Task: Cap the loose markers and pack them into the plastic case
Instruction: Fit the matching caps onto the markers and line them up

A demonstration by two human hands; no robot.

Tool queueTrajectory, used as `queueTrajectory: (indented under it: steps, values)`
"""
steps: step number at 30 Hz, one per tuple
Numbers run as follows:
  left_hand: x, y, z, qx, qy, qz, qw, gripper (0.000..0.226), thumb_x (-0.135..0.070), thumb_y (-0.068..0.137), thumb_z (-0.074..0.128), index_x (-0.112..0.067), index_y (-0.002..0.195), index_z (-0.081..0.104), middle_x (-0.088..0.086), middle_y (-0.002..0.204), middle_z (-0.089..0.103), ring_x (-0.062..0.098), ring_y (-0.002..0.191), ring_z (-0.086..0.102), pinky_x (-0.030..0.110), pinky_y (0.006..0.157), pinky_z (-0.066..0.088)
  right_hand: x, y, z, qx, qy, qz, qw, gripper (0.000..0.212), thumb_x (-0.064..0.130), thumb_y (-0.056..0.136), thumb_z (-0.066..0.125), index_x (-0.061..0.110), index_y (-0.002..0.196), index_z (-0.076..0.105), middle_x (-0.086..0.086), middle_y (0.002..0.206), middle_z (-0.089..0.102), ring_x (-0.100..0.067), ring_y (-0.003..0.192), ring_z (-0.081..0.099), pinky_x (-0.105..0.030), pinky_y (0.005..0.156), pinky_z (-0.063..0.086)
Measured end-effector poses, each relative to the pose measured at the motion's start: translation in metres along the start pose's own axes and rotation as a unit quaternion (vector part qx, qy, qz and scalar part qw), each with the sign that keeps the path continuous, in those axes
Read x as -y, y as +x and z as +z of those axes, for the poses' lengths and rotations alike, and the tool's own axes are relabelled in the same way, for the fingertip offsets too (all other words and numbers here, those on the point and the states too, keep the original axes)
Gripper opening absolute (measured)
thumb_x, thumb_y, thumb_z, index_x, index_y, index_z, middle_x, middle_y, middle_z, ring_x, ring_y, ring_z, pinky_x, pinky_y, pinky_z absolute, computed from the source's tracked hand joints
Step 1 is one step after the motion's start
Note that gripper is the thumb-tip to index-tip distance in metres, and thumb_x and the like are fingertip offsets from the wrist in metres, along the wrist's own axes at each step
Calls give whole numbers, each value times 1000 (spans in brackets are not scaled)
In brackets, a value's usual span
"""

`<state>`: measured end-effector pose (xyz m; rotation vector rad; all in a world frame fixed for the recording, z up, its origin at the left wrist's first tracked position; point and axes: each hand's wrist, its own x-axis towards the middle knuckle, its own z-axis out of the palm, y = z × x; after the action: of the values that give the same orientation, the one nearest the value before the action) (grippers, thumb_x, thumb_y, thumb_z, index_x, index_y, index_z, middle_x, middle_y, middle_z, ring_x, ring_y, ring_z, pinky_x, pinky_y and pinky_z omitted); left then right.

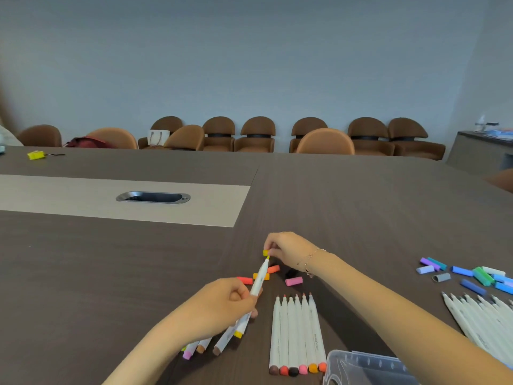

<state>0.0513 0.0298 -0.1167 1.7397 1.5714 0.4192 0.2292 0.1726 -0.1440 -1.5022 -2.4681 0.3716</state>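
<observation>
Yellow marker (258, 282) gripped mid-barrel in left hand (222, 307), fingers curled round it, tip up. Right hand (288, 251) pinches yellow cap (266, 253) just above the tip, not seated. Best: align cap with barrel, push straight until snug. Case (369, 368) near right forearm. Barrel print unreadable.

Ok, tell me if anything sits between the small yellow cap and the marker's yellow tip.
Nothing visible. The right hand pinches the small yellow cap just above the white marker's yellow tip, held by the left hand.
</observation>
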Motion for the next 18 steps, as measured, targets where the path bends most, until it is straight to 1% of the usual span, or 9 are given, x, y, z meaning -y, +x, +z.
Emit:
queueTrajectory:
  steps: [3, 5, 7, 9, 12, 14, 15, 17, 18]
  values:
    - [7, 3, 6, -56, 29, -9, 998, 29, -39, 92, 53, -12, 96, 61, -5, 68, 54, 5, 51, 39, 15, 52, 35, -12, -20, -13, -36, 18, -23, 999, 15, 21, 96, 49, 20, 108, 58, 2, 109, 57, -11, 97, 54, -23, 87, 46]
    - [10, 3, 2, -76, 42, -14, 996, 26, -37, 92, 52, -13, 88, 58, -7, 65, 50, 4, 46, 38, 14, 48, 31, -16, -37, -25, -47, 82, -33, 995, 14, 20, 96, 51, 21, 105, 61, 4, 104, 58, -9, 95, 56, -22, 88, 48]
    - [10, 1, -2, -70, 62, -5, 996, 23, -38, 91, 53, -16, 85, 57, -8, 66, 54, 4, 44, 38, 14, 47, 31, -15, -55, -35, -32, 192, -34, 980, 14, 19, 95, 53, 21, 101, 65, 3, 100, 64, -8, 89, 62, -21, 80, 52]
    - [7, 0, -3, -39, 63, 2, 997, 22, -38, 91, 54, -17, 91, 60, -6, 73, 68, 3, 42, 38, 13, 46, 32, -10, -70, -42, 0, 274, -40, 961, 15, 16, 93, 56, 22, 97, 69, 2, 94, 68, -5, 81, 64, -18, 72, 52]
    - [5, -1, -3, -8, 54, 12, 998, 20, -41, 90, 57, -22, 92, 63, -10, 78, 73, 8, 57, 45, 20, 58, 40, -4, -82, -45, 7, 300, -47, 953, 11, 14, 90, 61, 20, 96, 68, 0, 88, 69, -5, 75, 65, -15, 68, 51]
    - [3, -2, -3, 1, 45, 17, 999, 21, -42, 90, 57, -23, 90, 64, -11, 78, 73, 12, 65, 46, 25, 64, 41, -3, -84, -46, 4, 314, -42, 949, 7, 12, 88, 64, 14, 94, 65, -2, 85, 69, -5, 72, 65, -17, 68, 52]
    - [3, -2, -4, 2, 42, 19, 999, 21, -43, 90, 57, -23, 90, 64, -10, 78, 73, 9, 64, 48, 25, 66, 42, -2, -84, -46, 5, 313, -41, 949, 5, 12, 87, 64, 12, 92, 65, -2, 84, 68, -4, 71, 65, -17, 68, 53]
    - [2, -2, -4, 4, 47, 22, 999, 23, -43, 90, 56, -23, 90, 66, -10, 77, 68, -5, 61, 54, 25, 75, 45, 0, -84, -45, 13, 297, -41, 954, 4, 12, 87, 65, 13, 90, 67, 1, 83, 68, -4, 72, 65, -16, 69, 53]
    - [2, -2, -4, 5, 50, 23, 998, 23, -43, 90, 56, -23, 90, 67, -12, 78, 65, -9, 65, 56, 25, 81, 45, 0, -83, -44, 16, 290, -41, 956, 5, 13, 87, 65, 16, 88, 68, 2, 84, 68, -5, 74, 65, -17, 70, 54]
